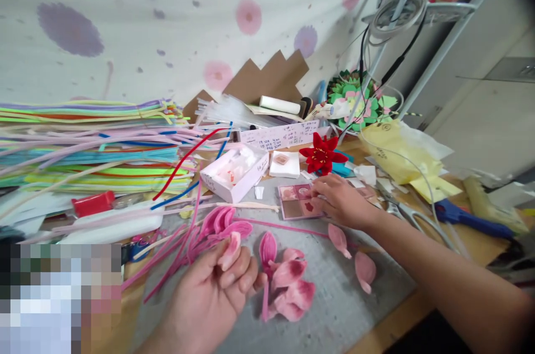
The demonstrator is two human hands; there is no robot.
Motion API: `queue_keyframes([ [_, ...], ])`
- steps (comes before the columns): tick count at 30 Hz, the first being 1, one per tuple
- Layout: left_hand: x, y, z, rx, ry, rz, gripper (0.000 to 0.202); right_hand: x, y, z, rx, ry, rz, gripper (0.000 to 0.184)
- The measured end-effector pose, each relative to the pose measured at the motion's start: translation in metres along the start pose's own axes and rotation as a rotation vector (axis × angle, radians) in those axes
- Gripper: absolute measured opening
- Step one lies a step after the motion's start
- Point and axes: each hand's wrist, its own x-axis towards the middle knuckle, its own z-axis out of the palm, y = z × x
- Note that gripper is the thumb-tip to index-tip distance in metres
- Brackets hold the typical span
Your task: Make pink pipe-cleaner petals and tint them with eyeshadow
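My left hand (213, 292) is palm up near the front edge, fingers curled around a pink petal (230, 250). Beside it lies a cluster of pink petals (288, 281) on the grey mat (334, 298). My right hand (340, 200) reaches forward, its fingertips pressed together on a small pink palette (295, 200); what they pinch is too small to name. Two loose petals (339, 239) lie just below that wrist. A finished red flower (321, 154) stands behind the palette.
Stacks of coloured pipe cleaners (92, 142) fill the left. A white open box (234, 173) sits mid-table. Scissors (401, 212), a blue-handled glue gun (472, 220) and yellow bags (401, 156) lie right. A lamp stand (397, 19) rises at the back right.
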Motion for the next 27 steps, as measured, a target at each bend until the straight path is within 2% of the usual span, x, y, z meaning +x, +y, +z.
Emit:
queue_keyframes([
  [4, -0.001, 0.001, -0.002, 0.003, 0.0, 0.002, 0.03, 0.004, -0.01, 0.001, -0.068, -0.014, -0.05, 0.024],
  [9, -0.002, 0.001, 0.002, -0.021, -0.005, 0.037, 0.031, 0.004, -0.003, 0.003, -0.114, -0.029, -0.098, 0.028],
  [12, -0.003, 0.001, 0.005, -0.041, -0.023, 0.033, 0.032, 0.005, -0.008, 0.002, -0.088, 0.025, -0.087, 0.028],
  [14, -0.005, 0.001, 0.007, -0.058, -0.035, 0.023, 0.033, 0.004, -0.025, -0.005, -0.003, 0.112, -0.095, 0.027],
  [16, -0.006, 0.0, 0.008, -0.067, -0.052, 0.006, 0.033, 0.0, -0.052, -0.018, 0.162, 0.184, -0.175, 0.028],
  [19, -0.007, -0.003, 0.008, -0.071, -0.073, -0.005, 0.032, -0.008, -0.1, -0.038, 0.321, 0.2, -0.4, 0.022],
  [21, -0.008, -0.004, 0.008, -0.09, -0.08, -0.017, 0.028, -0.011, -0.123, -0.046, 0.324, 0.171, -0.464, 0.019],
  [24, -0.008, -0.005, 0.009, -0.137, -0.087, -0.054, 0.022, -0.012, -0.137, -0.045, 0.309, 0.136, -0.503, 0.019],
  [27, -0.008, -0.003, 0.01, -0.15, -0.08, -0.062, 0.025, -0.011, -0.136, -0.039, 0.272, 0.173, -0.527, 0.021],
])
